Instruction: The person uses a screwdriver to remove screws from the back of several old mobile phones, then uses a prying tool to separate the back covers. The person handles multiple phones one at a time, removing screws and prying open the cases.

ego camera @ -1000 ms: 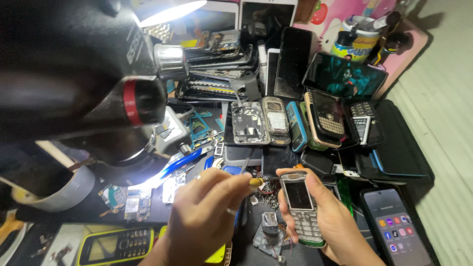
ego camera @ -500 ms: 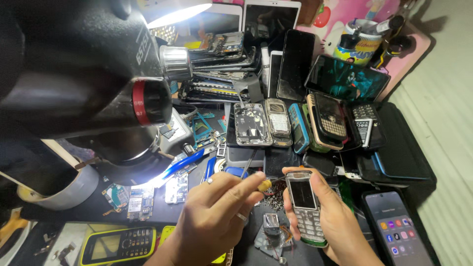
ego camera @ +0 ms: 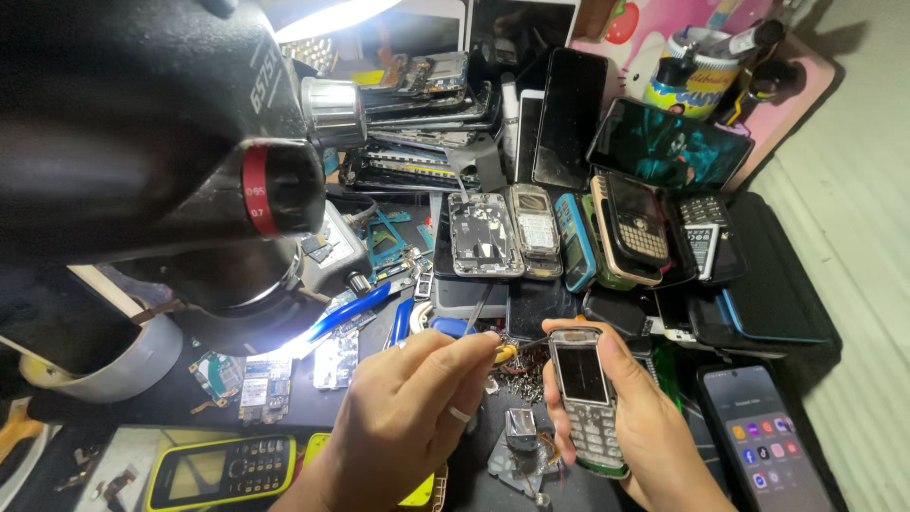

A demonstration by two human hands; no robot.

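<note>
Your right hand (ego camera: 607,417) grips a silver phone (ego camera: 585,398) upright, thumb on its left edge, fingers wrapped behind. Your left hand (ego camera: 408,427) pinches a yellow-handled screwdriver (ego camera: 507,352), tip at the phone's top-left corner. Loose screws (ego camera: 512,384) lie just beneath. Beyond, 1 crowded row of phones (ego camera: 569,237); microscope (ego camera: 161,142) looms left.

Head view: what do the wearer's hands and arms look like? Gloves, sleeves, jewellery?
Both bare: no gloves, and no sleeves on the wrists in frame. The left hand has a thin pale ring on one finger. The right hand shows no ring or watch. Fingernails short.
</note>
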